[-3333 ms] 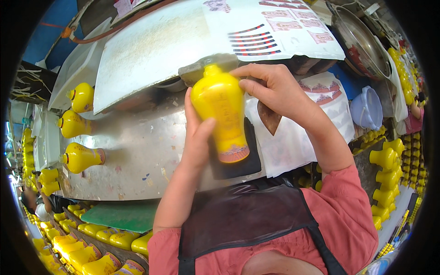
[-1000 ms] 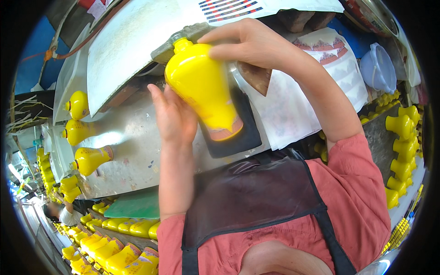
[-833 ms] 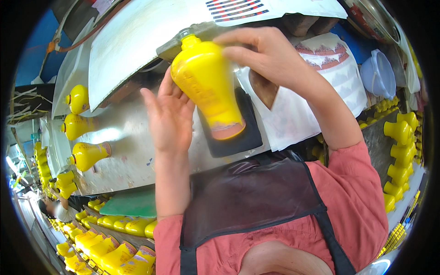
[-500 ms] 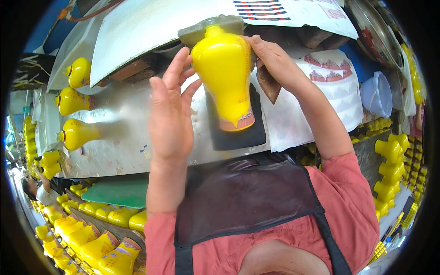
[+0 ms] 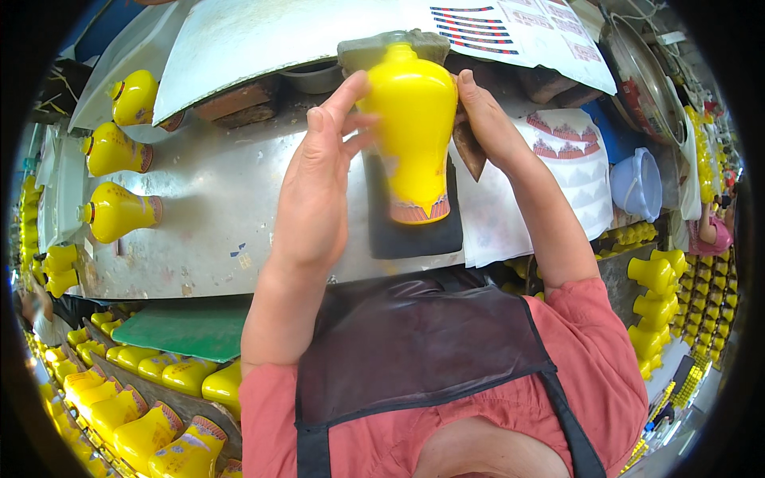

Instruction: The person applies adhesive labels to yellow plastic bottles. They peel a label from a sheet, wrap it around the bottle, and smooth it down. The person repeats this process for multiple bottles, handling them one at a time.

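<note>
- Vase (image 5: 414, 119) over black pad (image 5: 414, 245), neck near twelve, base near six
- Left hand (image 5: 313, 179) loosely open, vase at two o'clock, contact unclear
- Right hand (image 5: 492, 127) nearer, vase at nine, grip hidden

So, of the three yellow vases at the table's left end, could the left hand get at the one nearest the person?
Probably yes, perhaps with a stretch: the left hand is open beside the central vase, and flat metal tabletop lies between it and that near vase.

Yellow vase (image 5: 414, 119) between left fingers (image 5: 345, 94) and right fingers (image 5: 472, 95), black pad (image 5: 418, 243) below, three yellow vases (image 5: 116, 150) leftward, metal table (image 5: 215, 223)
</note>
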`<state>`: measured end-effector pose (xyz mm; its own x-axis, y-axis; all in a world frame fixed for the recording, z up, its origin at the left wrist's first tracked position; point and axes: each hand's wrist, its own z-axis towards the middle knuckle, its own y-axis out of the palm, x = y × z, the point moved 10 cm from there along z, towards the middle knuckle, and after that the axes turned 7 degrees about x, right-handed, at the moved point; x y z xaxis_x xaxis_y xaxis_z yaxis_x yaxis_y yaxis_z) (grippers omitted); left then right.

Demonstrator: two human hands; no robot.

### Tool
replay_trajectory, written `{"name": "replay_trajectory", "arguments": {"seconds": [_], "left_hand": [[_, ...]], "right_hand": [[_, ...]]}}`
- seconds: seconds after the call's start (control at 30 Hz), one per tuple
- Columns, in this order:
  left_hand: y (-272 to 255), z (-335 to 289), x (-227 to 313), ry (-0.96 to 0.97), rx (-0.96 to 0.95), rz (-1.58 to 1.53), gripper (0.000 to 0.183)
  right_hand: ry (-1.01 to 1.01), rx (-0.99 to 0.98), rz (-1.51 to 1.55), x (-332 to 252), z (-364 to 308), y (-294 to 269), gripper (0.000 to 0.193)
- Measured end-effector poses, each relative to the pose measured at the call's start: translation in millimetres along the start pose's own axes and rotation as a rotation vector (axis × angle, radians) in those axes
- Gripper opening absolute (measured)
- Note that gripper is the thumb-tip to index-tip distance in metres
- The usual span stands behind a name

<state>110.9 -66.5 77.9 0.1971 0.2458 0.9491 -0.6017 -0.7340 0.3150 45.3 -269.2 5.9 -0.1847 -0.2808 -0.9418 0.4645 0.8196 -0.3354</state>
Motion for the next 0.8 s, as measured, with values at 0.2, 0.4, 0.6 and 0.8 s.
{"name": "replay_trajectory", "arguments": {"seconds": [0.2,0.4,0.6,0.8], "left_hand": [[-1,-1,-13,0.036,0.073,0.065,0.067],[15,7,-34,-0.052,0.009,-0.066,0.069],[25,17,-47,-0.110,-0.038,-0.155,0.075],[9,29,-56,0.054,0.098,0.095,0.063]], "right_hand": [[-0.082,0.068,-0.027,-26,-6,-7,0.064],[-0.219,0.182,-0.193,-71,-26,-20,0.048],[-0.157,0.126,-0.159,-77,-32,-19,0.041],[-0.290,0.154,-0.241,-86,-31,-19,0.043]]}}
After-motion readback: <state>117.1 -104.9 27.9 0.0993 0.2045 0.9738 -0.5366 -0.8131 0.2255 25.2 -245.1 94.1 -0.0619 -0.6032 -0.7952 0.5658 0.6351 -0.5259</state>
